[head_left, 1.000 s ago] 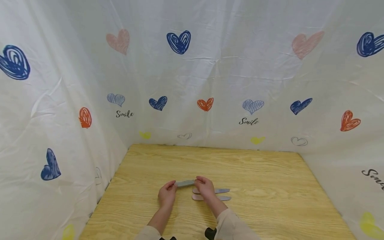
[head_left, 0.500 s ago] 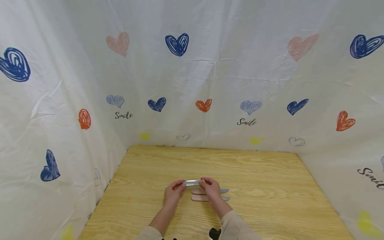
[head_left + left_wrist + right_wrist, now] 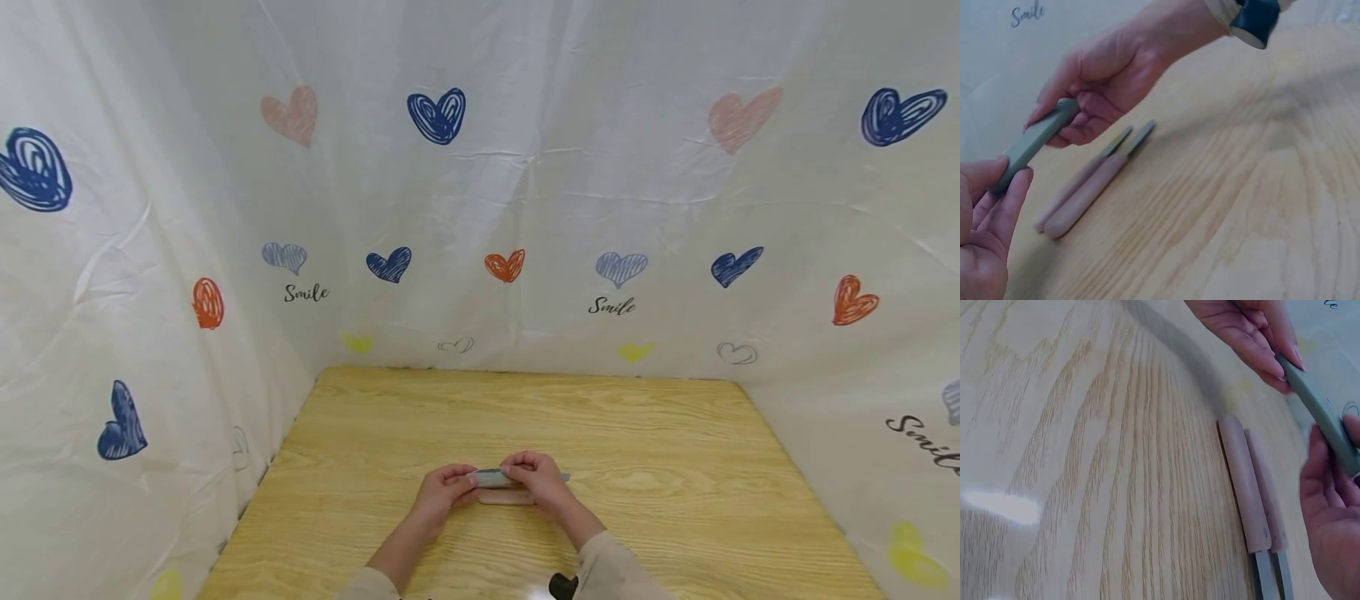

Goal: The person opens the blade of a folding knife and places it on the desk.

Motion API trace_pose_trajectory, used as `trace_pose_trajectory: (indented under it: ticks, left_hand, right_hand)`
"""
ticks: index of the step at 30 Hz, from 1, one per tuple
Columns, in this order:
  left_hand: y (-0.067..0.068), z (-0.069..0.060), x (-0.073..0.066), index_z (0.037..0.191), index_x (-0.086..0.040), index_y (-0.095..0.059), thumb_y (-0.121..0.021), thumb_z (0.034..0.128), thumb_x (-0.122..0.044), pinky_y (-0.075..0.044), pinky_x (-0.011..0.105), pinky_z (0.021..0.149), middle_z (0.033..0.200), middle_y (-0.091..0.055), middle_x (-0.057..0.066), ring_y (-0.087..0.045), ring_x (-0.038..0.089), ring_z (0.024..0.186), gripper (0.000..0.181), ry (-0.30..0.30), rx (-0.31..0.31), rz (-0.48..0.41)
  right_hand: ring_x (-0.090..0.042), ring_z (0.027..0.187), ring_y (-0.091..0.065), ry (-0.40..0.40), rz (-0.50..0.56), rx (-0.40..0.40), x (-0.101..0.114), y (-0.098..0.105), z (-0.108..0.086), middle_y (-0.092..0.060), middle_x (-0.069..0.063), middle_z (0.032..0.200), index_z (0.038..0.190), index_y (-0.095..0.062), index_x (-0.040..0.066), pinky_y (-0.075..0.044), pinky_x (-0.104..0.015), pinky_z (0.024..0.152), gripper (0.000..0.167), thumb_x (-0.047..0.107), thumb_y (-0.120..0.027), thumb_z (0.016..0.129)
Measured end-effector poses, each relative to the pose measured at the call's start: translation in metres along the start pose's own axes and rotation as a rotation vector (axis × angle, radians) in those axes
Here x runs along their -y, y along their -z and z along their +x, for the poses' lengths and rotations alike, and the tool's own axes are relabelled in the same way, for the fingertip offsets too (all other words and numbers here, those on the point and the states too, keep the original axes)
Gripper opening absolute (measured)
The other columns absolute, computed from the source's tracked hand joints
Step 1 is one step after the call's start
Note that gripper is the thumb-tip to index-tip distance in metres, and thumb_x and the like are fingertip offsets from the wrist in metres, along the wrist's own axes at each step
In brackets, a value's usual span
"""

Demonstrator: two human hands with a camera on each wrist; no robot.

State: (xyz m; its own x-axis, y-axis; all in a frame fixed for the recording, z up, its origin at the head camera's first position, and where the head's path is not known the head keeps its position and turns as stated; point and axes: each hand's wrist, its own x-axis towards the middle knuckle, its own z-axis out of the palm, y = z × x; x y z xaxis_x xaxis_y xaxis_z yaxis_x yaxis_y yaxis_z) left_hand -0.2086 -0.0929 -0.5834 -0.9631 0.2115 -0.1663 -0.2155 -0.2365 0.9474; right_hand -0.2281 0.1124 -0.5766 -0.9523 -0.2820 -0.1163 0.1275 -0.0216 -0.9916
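Observation:
A green folding knife (image 3: 490, 477) is held level over the table, its blade not showing. My left hand (image 3: 438, 497) pinches one end between thumb and fingers. At the opposite end, my right hand (image 3: 551, 490) grips it with thumb and curled fingers, as the left wrist view also shows along the green handle (image 3: 1034, 145). Two knives with pink handles (image 3: 1244, 481) and grey blades (image 3: 1263, 575) lie side by side on the table just below. In the head view, the green knife and right hand partly cover them.
The wood-grain table (image 3: 660, 467) reaches to a white curtain (image 3: 555, 217) with printed hearts at the back and both sides. A dark wristband (image 3: 1254, 24) circles the right wrist.
Both hands have moved right and nearer with the green knife, bringing it over the pink-handled knives. The knife has turned slightly in the fingers.

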Motion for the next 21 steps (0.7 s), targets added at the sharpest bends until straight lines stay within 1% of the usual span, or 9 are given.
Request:
trace_pose_trajectory:
  ticks: [2, 4, 7, 10, 13, 15, 17, 21]
  left_hand:
    - [-0.001, -0.001, 0.002, 0.118, 0.019, -0.052, -0.061, 0.0932, -0.003, -0.061, 0.027, 0.086, 0.094, -0.071, 0.004, -0.068, 0.010, 0.089, 0.035, 0.004, 0.058, 0.021]
    - [-0.002, -0.002, 0.003, 0.118, 0.019, -0.053, -0.062, 0.0926, -0.003, -0.061, 0.027, 0.086, 0.094, -0.071, 0.005, -0.069, 0.011, 0.091, 0.035, 0.013, 0.098, 0.037]
    - [-0.004, -0.004, 0.005, 0.116, 0.020, -0.055, -0.062, 0.0914, 0.000, -0.060, 0.029, 0.086, 0.095, -0.072, 0.009, -0.070, 0.015, 0.092, 0.033, 0.027, 0.139, 0.045]
    - [-0.005, -0.004, 0.005, 0.113, 0.021, -0.057, -0.062, 0.0901, 0.003, -0.060, 0.030, 0.085, 0.095, -0.072, 0.011, -0.070, 0.017, 0.091, 0.030, 0.050, 0.165, 0.049]
    - [-0.007, -0.005, 0.003, 0.111, 0.020, -0.059, -0.062, 0.0897, 0.004, -0.061, 0.031, 0.085, 0.093, -0.072, 0.010, -0.071, 0.018, 0.090, 0.026, 0.081, 0.189, 0.052]
    - [-0.008, -0.005, 0.002, 0.109, 0.018, -0.059, -0.063, 0.0894, 0.003, -0.060, 0.033, 0.087, 0.092, -0.072, 0.008, -0.071, 0.018, 0.089, 0.025, 0.091, 0.196, 0.057]
    - [-0.009, -0.005, 0.000, 0.110, 0.017, -0.060, -0.064, 0.0896, 0.001, -0.059, 0.037, 0.090, 0.092, -0.072, 0.008, -0.071, 0.018, 0.090, 0.026, 0.089, 0.194, 0.064]
    - [-0.012, -0.004, -0.003, 0.110, 0.016, -0.059, -0.065, 0.0896, -0.001, -0.057, 0.042, 0.093, 0.094, -0.073, 0.010, -0.070, 0.017, 0.090, 0.027, 0.065, 0.179, 0.086]
  right_hand:
    - [-0.006, 0.081, -0.065, -0.023, -0.052, 0.078, -0.001, 0.003, -0.003, -0.070, 0.003, 0.090, 0.103, -0.065, -0.008, -0.060, -0.021, 0.074, 0.027, 0.017, -0.065, 0.093]
    - [-0.009, 0.080, -0.068, -0.057, -0.080, 0.147, -0.001, 0.006, -0.006, -0.071, 0.000, 0.089, 0.104, -0.066, -0.008, -0.061, -0.025, 0.075, 0.029, 0.019, -0.066, 0.093]
    - [-0.014, 0.080, -0.071, -0.086, -0.085, 0.197, -0.002, 0.010, -0.011, -0.073, -0.004, 0.088, 0.106, -0.066, -0.009, -0.063, -0.029, 0.077, 0.030, 0.017, -0.067, 0.092]
    - [-0.016, 0.080, -0.071, -0.093, -0.066, 0.202, -0.003, 0.013, -0.015, -0.073, -0.006, 0.088, 0.105, -0.066, -0.011, -0.063, -0.029, 0.075, 0.029, 0.014, -0.067, 0.091]
    - [-0.014, 0.079, -0.070, -0.105, -0.043, 0.209, -0.003, 0.015, -0.017, -0.069, -0.003, 0.090, 0.103, -0.067, -0.011, -0.062, -0.026, 0.075, 0.028, 0.014, -0.068, 0.090]
    - [-0.014, 0.080, -0.069, -0.117, -0.011, 0.211, -0.003, 0.016, -0.018, -0.065, -0.001, 0.091, 0.102, -0.067, -0.009, -0.062, -0.025, 0.076, 0.026, 0.014, -0.068, 0.090]
    - [-0.012, 0.080, -0.069, -0.125, 0.022, 0.201, -0.002, 0.016, -0.018, -0.064, 0.000, 0.091, 0.100, -0.069, -0.006, -0.062, -0.025, 0.077, 0.023, 0.014, -0.069, 0.089]
    - [-0.012, 0.078, -0.069, -0.128, 0.068, 0.160, 0.000, 0.017, -0.017, -0.067, -0.001, 0.089, 0.097, -0.071, 0.000, -0.062, -0.027, 0.079, 0.016, 0.013, -0.070, 0.088]
